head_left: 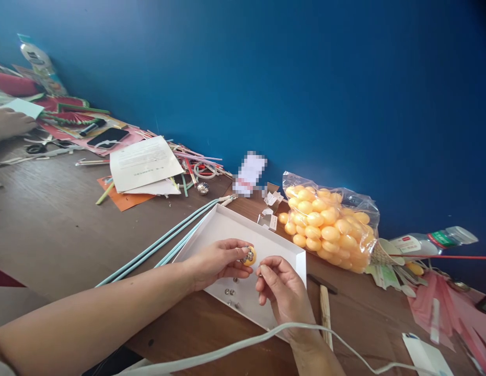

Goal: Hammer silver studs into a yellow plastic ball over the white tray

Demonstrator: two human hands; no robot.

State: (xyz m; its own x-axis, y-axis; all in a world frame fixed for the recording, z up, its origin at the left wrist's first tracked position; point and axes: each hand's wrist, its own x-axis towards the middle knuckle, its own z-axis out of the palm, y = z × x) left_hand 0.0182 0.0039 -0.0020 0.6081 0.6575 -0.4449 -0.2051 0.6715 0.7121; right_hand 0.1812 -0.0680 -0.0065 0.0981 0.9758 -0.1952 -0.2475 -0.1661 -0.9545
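Over a shallow white box point(211, 222), my left hand point(221, 261) grips a small yellow-orange ball point(251, 256). Shiny metal tack heads cover part of the ball's surface. Just to the right of it, my right hand point(281, 287) is closed in a pinch, thumb against forefinger; whatever sits between the fingertips is too small to make out. Several metal tacks point(229, 291) lie loose on the box floor below my hands. A silver, studded ball point(203, 188) rests on the table behind the box.
A clear bag of yellow-orange balls point(329, 224) lies against the blue wall. Pale blue rods point(157, 243) stretch left of the box, and a wooden-handled hammer point(325, 313) lies right of it. A white cable point(227, 355) crosses in front. Another person's hand point(10, 125) holds paper at far left.
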